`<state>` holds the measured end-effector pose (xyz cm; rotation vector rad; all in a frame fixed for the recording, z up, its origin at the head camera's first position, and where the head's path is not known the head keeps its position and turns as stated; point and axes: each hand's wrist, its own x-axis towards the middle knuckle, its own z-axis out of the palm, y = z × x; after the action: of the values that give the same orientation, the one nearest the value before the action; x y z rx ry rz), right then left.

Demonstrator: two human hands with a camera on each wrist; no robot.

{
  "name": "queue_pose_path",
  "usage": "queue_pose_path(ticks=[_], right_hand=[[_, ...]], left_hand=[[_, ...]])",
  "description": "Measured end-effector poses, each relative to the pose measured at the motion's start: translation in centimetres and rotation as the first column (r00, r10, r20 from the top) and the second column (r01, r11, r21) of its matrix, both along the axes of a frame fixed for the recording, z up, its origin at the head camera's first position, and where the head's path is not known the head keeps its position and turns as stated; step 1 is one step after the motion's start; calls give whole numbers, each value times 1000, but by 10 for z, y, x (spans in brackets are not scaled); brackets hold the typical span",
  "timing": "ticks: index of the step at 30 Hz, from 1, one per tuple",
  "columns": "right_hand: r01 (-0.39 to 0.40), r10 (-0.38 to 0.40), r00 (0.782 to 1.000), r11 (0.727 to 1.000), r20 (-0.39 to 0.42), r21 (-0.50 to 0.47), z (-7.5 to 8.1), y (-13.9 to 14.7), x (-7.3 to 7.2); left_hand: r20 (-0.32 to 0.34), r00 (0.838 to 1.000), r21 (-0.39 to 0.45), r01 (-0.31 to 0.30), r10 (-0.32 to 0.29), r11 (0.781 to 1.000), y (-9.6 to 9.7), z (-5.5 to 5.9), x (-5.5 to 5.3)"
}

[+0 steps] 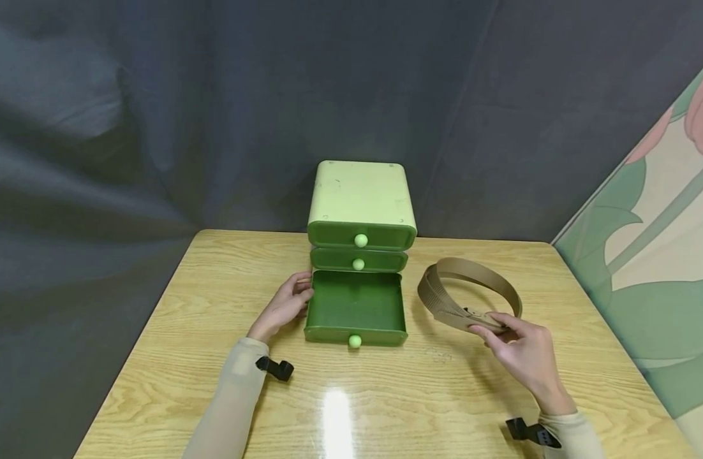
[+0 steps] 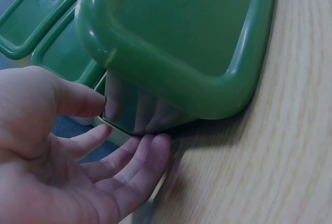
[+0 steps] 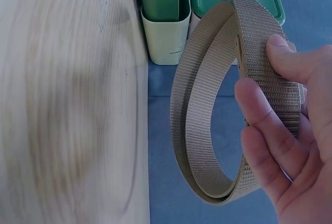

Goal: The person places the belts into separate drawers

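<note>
A small drawer cabinet with a pale green top and dark green drawers stands at the back of the table. Its bottom drawer is pulled out, and its inside looks bare. My left hand touches the left side of the cabinet by this drawer. In the left wrist view, the slightly bent fingers rest against the side without gripping the drawer front. My right hand pinches a coiled tan webbing belt between thumb and fingers, to the right of the cabinet. In the right wrist view, the belt hangs in loops.
The middle drawer sticks out a little below the top drawer. A wooden table lies under everything. Dark cloth hangs behind it, and a flower-patterned panel borders the right side.
</note>
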<state>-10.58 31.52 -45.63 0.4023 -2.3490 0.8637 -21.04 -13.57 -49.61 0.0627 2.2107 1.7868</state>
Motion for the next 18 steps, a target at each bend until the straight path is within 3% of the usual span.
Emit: queue_pose_path(ticks=[18], right_hand=[[-44, 44, 999, 999, 30, 11, 1, -10, 2]], left_hand=[[0, 1000, -10, 18, -18, 1000, -1, 0, -1]])
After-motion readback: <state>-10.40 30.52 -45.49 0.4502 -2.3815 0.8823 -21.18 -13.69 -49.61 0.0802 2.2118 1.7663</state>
